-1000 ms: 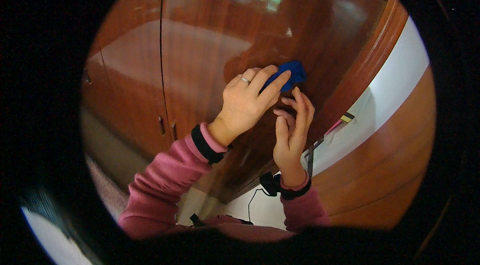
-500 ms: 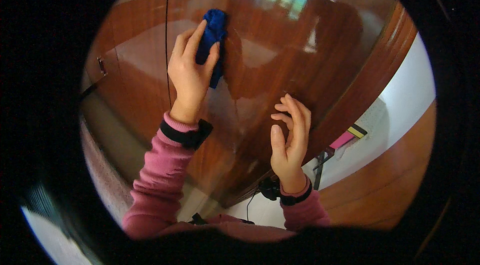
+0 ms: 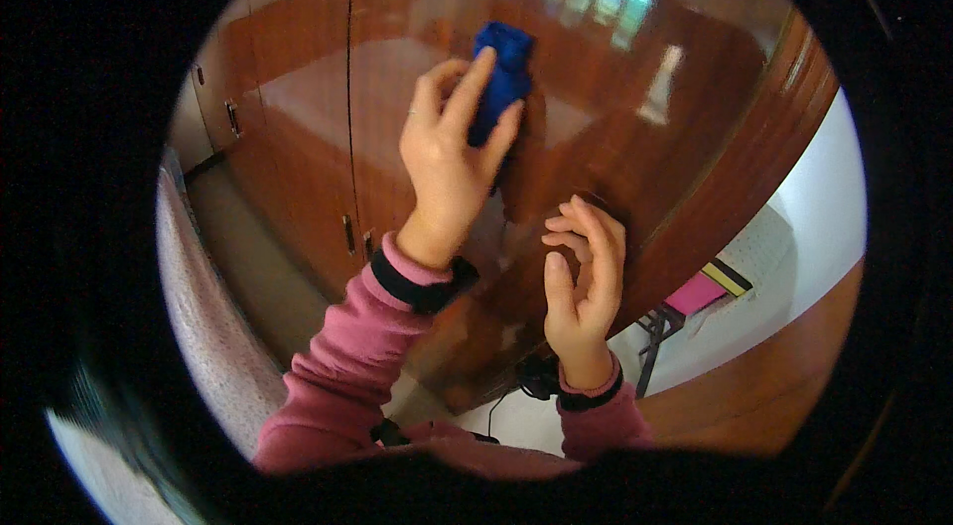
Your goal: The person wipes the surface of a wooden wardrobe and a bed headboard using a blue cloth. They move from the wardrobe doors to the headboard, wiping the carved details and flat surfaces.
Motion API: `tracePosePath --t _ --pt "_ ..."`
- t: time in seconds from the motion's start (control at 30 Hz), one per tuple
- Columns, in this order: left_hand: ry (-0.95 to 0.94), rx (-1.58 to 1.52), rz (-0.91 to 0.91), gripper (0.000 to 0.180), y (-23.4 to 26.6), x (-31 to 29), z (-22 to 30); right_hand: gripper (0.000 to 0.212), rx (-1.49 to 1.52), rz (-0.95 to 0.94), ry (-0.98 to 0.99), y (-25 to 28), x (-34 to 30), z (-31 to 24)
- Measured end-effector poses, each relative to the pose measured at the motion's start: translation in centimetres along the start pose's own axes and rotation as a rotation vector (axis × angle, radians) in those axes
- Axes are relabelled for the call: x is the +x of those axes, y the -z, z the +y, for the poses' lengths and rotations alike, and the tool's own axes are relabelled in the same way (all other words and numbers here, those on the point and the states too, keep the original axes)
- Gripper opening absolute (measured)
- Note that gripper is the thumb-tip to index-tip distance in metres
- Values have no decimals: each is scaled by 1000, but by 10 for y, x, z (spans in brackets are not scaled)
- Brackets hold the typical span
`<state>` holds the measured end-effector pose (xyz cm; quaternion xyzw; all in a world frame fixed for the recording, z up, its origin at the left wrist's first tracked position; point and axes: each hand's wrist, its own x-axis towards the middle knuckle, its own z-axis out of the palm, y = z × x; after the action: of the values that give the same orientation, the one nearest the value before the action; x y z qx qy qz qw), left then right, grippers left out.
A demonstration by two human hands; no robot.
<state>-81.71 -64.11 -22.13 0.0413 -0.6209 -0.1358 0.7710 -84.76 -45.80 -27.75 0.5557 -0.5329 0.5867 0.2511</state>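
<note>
A folded blue cloth [image 3: 506, 64] is pressed flat on a glossy reddish-brown wooden panel [image 3: 596, 118], high in the view. My left hand [image 3: 452, 143] grips it, fingers over its left side and thumb along its lower right. Lower and to the right, my right hand [image 3: 586, 277] is raised near the panel with nothing in it; its fingers are loosely curved and the thumb stands apart. Whether its fingertips touch the wood I cannot tell. Both wrists carry black bands over pink sleeves.
Wooden cabinet doors with small metal handles [image 3: 348, 234] stand at the left. A curved wooden edge [image 3: 754, 168] bounds the panel on the right. Beyond it are a pink object [image 3: 695, 295] and a dark stand [image 3: 652, 346]. A speckled pale surface [image 3: 213, 307] lies at the lower left.
My left hand has slid the blue cloth to the right across the panel. My right hand has barely moved. The view has shifted, so more cabinet doors show at the left.
</note>
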Motion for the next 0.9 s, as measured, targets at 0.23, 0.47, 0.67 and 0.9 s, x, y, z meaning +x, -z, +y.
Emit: tracePosePath --t 0.23,0.47,0.67,0.9 --pt "-292 -142 -225 62 -5 -4 25 45 3 160 98 9 0 4" --pt "-558 -217 -332 57 -9 19 4 45 -121 181 111 1 14 0" --pt "-419 -237 -308 60 -21 38 -11 46 -315 156 158 -5 31 1" --pt "-331 -188 -153 52 -33 68 -38 47 -573 70 169 -9 61 3"
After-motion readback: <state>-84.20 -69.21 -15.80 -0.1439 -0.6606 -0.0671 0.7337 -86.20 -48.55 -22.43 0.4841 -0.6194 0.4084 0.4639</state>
